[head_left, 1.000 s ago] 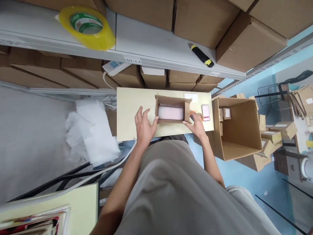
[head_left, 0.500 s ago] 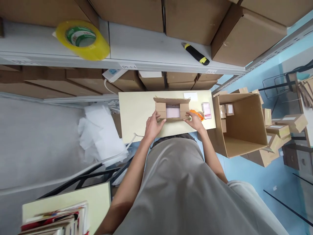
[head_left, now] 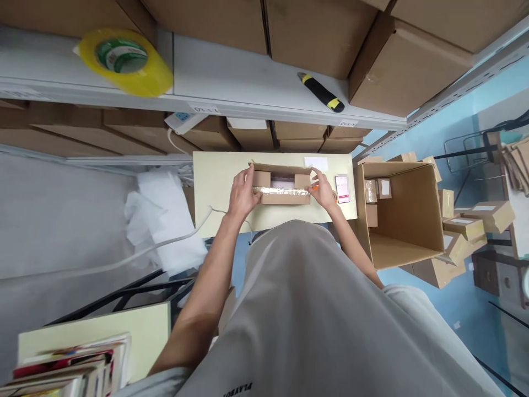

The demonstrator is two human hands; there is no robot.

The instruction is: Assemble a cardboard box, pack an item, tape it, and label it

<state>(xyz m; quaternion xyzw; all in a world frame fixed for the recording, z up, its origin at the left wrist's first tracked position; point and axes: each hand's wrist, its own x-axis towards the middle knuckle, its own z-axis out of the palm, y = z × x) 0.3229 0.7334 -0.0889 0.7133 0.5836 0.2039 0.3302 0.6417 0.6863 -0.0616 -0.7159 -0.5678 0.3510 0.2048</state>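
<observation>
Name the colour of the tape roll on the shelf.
The tape roll is yellow; head view.

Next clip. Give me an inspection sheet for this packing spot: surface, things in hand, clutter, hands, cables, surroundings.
Surface: small pale-yellow table, set against the shelving.
Job's things: small cardboard box on the table, end flaps folded in, white contents showing in the gap, shiny tape strip along the near flap.
Clutter: phone and white label on the table.
Hands: left hand clasps the box's left end; right hand clasps its right end.
Cables: white cable trails off the table's left; power strip under the shelf.
Surroundings: yellow tape roll and utility knife on the shelf; large open carton on the right; white foam sheets on the left.
</observation>
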